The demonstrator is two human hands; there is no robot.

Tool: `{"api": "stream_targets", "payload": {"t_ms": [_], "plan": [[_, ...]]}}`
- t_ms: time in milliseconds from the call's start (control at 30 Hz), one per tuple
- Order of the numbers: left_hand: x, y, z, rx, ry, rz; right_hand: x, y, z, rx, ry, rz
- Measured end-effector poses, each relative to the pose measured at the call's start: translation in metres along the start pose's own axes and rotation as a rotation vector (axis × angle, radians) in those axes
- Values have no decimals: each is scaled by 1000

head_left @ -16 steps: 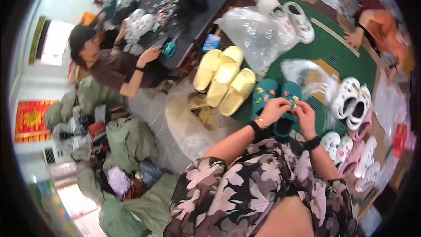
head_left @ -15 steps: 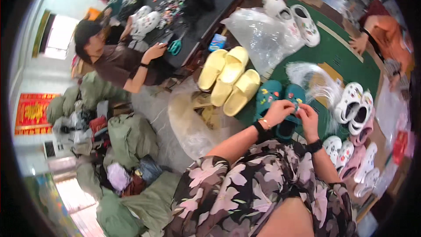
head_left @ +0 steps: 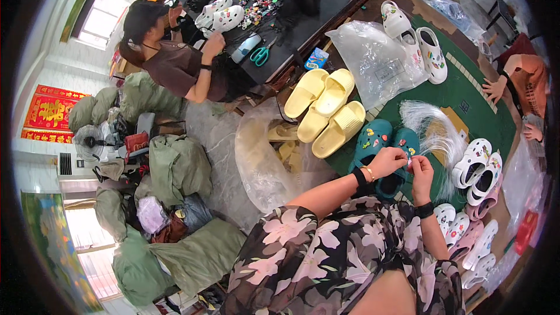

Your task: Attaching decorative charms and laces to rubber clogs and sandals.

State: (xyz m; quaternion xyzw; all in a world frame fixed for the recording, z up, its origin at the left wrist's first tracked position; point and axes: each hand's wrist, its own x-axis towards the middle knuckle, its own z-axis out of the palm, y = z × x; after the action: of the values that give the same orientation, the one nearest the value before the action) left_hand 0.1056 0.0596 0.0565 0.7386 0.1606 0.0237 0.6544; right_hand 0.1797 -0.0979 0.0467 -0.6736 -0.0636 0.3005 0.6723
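Note:
My left hand [head_left: 387,163] and my right hand [head_left: 421,176] meet fingertip to fingertip above a pair of teal clogs. Both are closed in a pinch, around a small pale bit too tiny to name. Colourful charms dot the left teal clog [head_left: 373,135]; its partner, the right teal clog [head_left: 403,139], also carries charms and is partly covered by my hands. Just beyond my right hand lies a bundle of thin clear plastic strands [head_left: 430,121], fanned out over a tan card [head_left: 456,122].
Yellow slides [head_left: 332,93] sit left of the clogs, with a clear plastic bag [head_left: 376,64] behind them. White charm-covered clogs [head_left: 473,163] line the right side of the green table [head_left: 484,118]. A co-worker [head_left: 175,61] sits at a black table with scissors [head_left: 263,52]; another person's hand [head_left: 496,88] rests at far right.
The view has shifted, so the scene sits further right. My hands stay pinched together over the teal clogs. The seated co-worker's near hand has risen away from the scissors.

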Motion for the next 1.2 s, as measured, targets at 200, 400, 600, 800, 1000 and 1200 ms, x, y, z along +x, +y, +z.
{"api": "stream_targets", "payload": {"t_ms": [200, 400, 600, 800, 1000, 1200], "plan": [[-1, -1, 3, 19, -3, 21, -2, 5, 0, 1, -31, -10], [-3, 0, 2, 12, -4, 20, -5, 7, 0, 12, -45, -9], [-4, 1, 1, 9, -7, 10, -4, 4, 1, -18, -77, -7], [-5, -1, 1, 14, -5, 25, -4, 5, 0, -11, -110, 15], [-5, -2, 1, 43, 4, 42, -6, -1, 2, -32, -100, 30], [-3, 1, 1, 72, 1, 55, -4, 0, 2, -4, -69, 47]]}}
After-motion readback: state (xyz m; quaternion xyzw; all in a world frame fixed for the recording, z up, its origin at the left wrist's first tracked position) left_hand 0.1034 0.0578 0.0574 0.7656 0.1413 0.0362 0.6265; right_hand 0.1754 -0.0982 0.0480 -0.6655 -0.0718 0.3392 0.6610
